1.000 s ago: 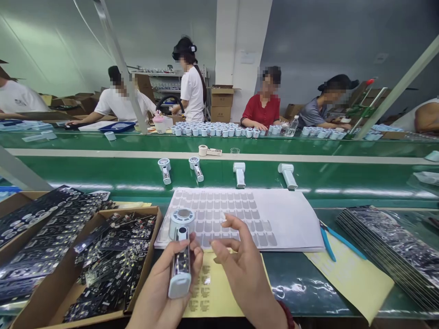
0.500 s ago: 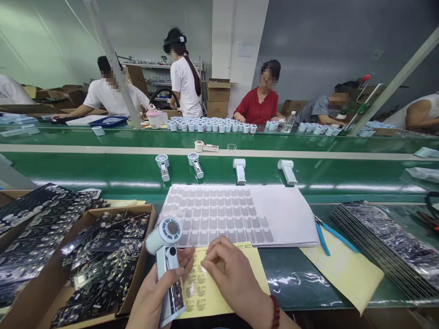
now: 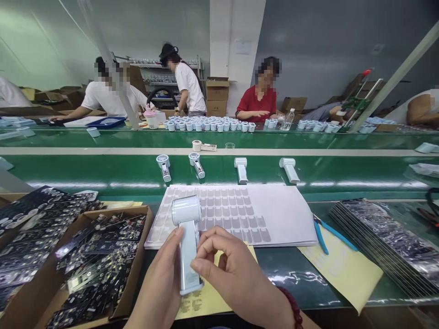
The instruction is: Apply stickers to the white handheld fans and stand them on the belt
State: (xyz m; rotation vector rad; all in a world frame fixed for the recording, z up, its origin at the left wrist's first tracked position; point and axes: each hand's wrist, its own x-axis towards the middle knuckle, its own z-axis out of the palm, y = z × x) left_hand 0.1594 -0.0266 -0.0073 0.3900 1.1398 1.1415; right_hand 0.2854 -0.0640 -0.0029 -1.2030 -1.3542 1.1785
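Note:
A light blue handheld fan (image 3: 189,246) stands nearly upright in my left hand (image 3: 163,274), its plain back turned towards me. The fingers of that hand wrap around the handle from the left. At the handle's right edge my right hand (image 3: 229,269) is closed in a pinch, thumb tip against the lower handle. Whatever lies between those fingertips is too small or hidden to make out. Below both hands lies a yellow label sheet (image 3: 192,305) with rows of small printed labels, partly covered. Behind the fan rests a white sheet of grey stickers (image 3: 236,210).
Four similar fans, among them one fan (image 3: 241,170), lie on the green belt (image 3: 212,178). At left is a cardboard box (image 3: 146,237) of circuit-board-like parts. Blue-handled pliers (image 3: 338,235) rest on a yellow sheet (image 3: 343,269), beside stacked panels (image 3: 384,246). Co-workers sit opposite.
The fan has been turned from its grille side to its plain back and raised a little to the right. My right hand has come from the label sheet to the fan's handle.

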